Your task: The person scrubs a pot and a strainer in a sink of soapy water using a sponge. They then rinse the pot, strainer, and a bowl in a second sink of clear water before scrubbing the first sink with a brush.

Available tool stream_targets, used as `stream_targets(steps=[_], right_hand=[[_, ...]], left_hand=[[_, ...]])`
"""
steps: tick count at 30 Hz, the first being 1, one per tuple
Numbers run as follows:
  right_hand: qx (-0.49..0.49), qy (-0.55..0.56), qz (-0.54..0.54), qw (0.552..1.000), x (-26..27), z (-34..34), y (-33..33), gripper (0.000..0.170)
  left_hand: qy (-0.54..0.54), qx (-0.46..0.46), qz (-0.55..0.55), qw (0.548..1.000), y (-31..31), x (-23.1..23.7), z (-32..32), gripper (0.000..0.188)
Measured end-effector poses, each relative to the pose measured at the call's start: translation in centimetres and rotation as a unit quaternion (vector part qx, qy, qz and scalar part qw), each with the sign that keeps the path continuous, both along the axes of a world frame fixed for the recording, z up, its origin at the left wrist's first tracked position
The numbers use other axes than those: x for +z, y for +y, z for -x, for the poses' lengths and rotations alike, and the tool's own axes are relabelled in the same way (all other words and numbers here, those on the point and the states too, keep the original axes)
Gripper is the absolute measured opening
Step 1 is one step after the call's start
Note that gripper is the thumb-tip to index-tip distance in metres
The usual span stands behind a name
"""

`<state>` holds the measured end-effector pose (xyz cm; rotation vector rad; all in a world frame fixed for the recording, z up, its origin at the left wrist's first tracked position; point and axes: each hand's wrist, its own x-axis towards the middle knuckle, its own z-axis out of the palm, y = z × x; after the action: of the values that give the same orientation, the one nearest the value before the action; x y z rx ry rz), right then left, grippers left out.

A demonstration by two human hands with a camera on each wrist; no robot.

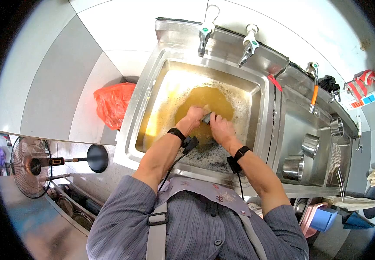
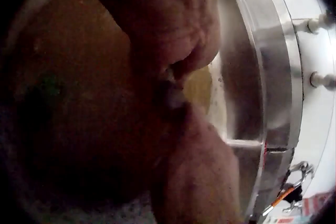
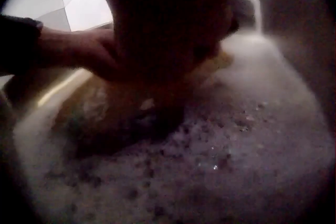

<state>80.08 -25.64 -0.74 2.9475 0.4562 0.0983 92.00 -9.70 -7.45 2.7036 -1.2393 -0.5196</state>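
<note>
Left hand (image 1: pixel 192 117) and right hand (image 1: pixel 223 130) pinch a grey item (image 1: pixel 207 118), foamy water (image 1: pixel 240 113) beneath them; work looks unfinished, remainder unclear.

Grey item (image 1: pixel 206 118) part hidden, too small to identify

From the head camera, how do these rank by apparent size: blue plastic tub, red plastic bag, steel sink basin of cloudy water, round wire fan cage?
1. Steel sink basin
2. Red plastic bag and round wire fan cage: too alike to rank
3. Blue plastic tub
</note>
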Motion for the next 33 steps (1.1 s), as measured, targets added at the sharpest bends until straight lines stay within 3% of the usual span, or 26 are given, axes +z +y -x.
stream_targets(steps=[1,2,3,4,5,6,7,8,9,10,12,13,14,15,17,18,22,24,26,27,28,29,30,31,32,33], right_hand=[[0.0,0.0,0.0,1.0,0.0,-0.1,0.0,0.054],[0.012,0.033,-0.024,0.999,-0.1,-0.2,0.0,0.056],[0.023,0.067,-0.048,0.996,-0.3,0.0,0.0,0.058],[0.022,0.067,-0.048,0.996,0.2,-0.2,0.1,0.058],[-0.085,0.199,-0.246,0.945,1.3,-0.7,0.5,0.059],[-0.185,0.318,-0.426,0.827,2.0,-1.1,0.8,0.059],[-0.184,0.318,-0.425,0.827,1.9,-1.4,0.9,0.059],[-0.251,0.292,-0.533,0.753,1.8,-1.7,1.0,0.057],[-0.312,0.259,-0.63,0.662,1.7,-2.1,1.0,0.056],[-0.313,0.258,-0.631,0.662,0.6,-2.6,0.7,0.056],[-0.261,0.199,-0.601,0.729,-2.7,-3.9,-0.4,0.042],[-0.26,0.201,-0.6,0.729,-3.5,-4.5,-1.0,0.042],[-0.273,0.163,-0.513,0.797,-3.9,-5.1,-1.6,0.038],[-0.282,0.123,-0.419,0.854,-4.4,-5.4,-2.0,0.036],[-0.303,0.136,-0.431,0.839,-3.7,-5.6,-2.3,0.042],[-0.322,0.15,-0.443,0.823,-3.3,-5.6,-2.3,0.051],[-0.302,0.15,-0.429,0.838,-3.1,-5.6,-1.9,0.049],[-0.285,0.117,-0.517,0.799,-1.4,-4.6,-0.9,0.032],[-0.291,0.132,-0.556,0.767,-2.3,-5.0,-1.2,0.031],[-0.295,0.146,-0.593,0.735,-2.7,-5.4,-1.4,0.031],[-0.296,0.146,-0.593,0.734,-3.0,-5.7,-1.5,0.031],[-0.33,0.155,-0.63,0.686,-3.2,-5.9,-1.6,0.03],[-0.362,0.163,-0.663,0.635,-3.5,-5.9,-1.6,0.028],[-0.36,0.163,-0.663,0.636,-4.6,-6.3,-1.6,0.028],[-0.39,0.136,-0.688,0.597,-5.7,-6.7,-1.5,0.033],[-0.421,0.109,-0.709,0.554,-7.0,-6.8,-1.5,0.037]], left_hand=[[0.147,0.148,0.124,0.97,0.1,-3.8,-0.4,0.036],[0.287,0.286,0.24,0.882,0.1,-3.9,-0.1,0.034],[0.289,0.285,0.239,0.882,-0.1,-4.1,0.2,0.034],[0.344,0.378,0.3,0.806,-0.2,-0.5,1.1,0.035],[0.391,0.463,0.355,0.712,-0.2,1.8,1.5,0.035],[0.39,0.463,0.357,0.711,-0.2,1.7,1.4,0.035],[0.446,0.448,0.414,0.655,-0.2,1.8,1.5,0.037],[0.499,0.428,0.466,0.593,-0.3,2.0,1.5,0.039],[0.498,0.426,0.465,0.594,-0.6,2.2,1.5,0.039],[0.493,0.445,0.457,0.592,-1.0,3.7,1.9,0.042],[0.487,0.464,0.448,0.589,-1.7,3.5,2.0,0.044],[0.514,0.472,0.49,0.523,-2.0,1.3,1.6,0.045],[0.537,0.476,0.528,0.454,-2.1,0.9,1.6,0.047],[0.537,0.476,0.528,0.453,-1.8,0.5,1.6,0.047],[0.572,0.447,0.408,0.553,-1.1,1.0,2.2,0.041],[0.572,0.447,0.409,0.553,-1.2,1.3,2.5,0.041],[0.507,0.437,0.468,0.578,-1.4,-0.1,3.1,0.025],[0.481,0.437,0.47,0.597,-1.6,-0.2,3.3,0.022],[0.46,0.408,0.448,0.649,-1.3,0.8,3.4,0.024],[0.459,0.408,0.448,0.65,-1.2,1.4,3.5,0.024],[0.446,0.412,0.446,0.658,-1.3,2.0,3.7,0.025],[0.433,0.416,0.444,0.665,-1.3,2.8,4.0,0.025],[0.433,0.417,0.444,0.665,-1.4,3.5,4.5,0.025],[0.434,0.447,0.46,0.632,-1.6,4.5,4.8,0.026],[0.434,0.477,0.475,0.599,-1.9,4.6,4.8,0.028],[0.434,0.477,0.474,0.599,-2.0,4.6,4.9,0.028]])
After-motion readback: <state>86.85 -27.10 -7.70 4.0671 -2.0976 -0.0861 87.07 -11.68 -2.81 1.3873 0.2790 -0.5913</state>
